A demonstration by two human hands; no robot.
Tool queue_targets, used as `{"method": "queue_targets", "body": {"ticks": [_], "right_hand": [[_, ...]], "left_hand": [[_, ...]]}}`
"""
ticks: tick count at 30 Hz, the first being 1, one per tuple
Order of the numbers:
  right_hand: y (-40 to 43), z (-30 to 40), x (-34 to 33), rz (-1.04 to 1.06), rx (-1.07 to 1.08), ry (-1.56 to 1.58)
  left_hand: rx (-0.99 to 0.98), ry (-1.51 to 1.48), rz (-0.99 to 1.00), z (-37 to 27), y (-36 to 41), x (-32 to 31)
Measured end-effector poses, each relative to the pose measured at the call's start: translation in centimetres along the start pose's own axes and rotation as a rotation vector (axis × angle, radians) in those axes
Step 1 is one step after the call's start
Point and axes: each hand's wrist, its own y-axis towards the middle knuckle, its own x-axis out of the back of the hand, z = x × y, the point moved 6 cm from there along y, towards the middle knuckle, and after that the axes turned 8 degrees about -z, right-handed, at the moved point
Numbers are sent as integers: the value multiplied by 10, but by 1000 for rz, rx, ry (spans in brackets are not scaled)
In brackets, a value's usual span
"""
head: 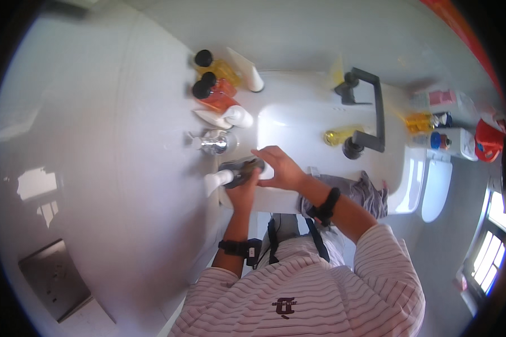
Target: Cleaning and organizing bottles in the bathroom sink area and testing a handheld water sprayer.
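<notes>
My left hand [243, 191] is closed around the side of a dark bottle [232, 168] with a white pump top, tilted over the left end of the white sink [278, 200]. My right hand [283, 168] is at the bottle's other end, its fingers on one side and its thumb on the other. A pale gap shows between that palm and the bottle. Whether the right fingers grip it is hidden. Just beyond the bottle, a shiny chrome fitting or dispenser [215, 142] stands on the sink's left ledge.
Behind the chrome piece are a white tube [248, 71], orange bottles [219, 97] and a yellow bottle [225, 72]. A dark grey swivel faucet [378, 113] overhangs the basin, where a yellow bottle [339, 135] lies. Grey cloth [354, 191] drapes the front rim. A red jug [487, 141] stands far right.
</notes>
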Motion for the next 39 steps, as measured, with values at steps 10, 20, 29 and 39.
{"method": "queue_targets", "body": {"ticks": [10, 20, 29, 39], "right_hand": [[-118, -322, 139, -1080, -787, 174], [-88, -195, 45, -916, -1324, 877], [23, -11, -29, -321, -391, 309], [49, -18, -40, -154, -285, -135]], "left_hand": [[86, 238, -290, 31, 14, 84], [112, 257, -266, 34, 17, 79], [238, 18, -408, 40, 21, 66], [342, -140, -350, 59, 26, 57]]}}
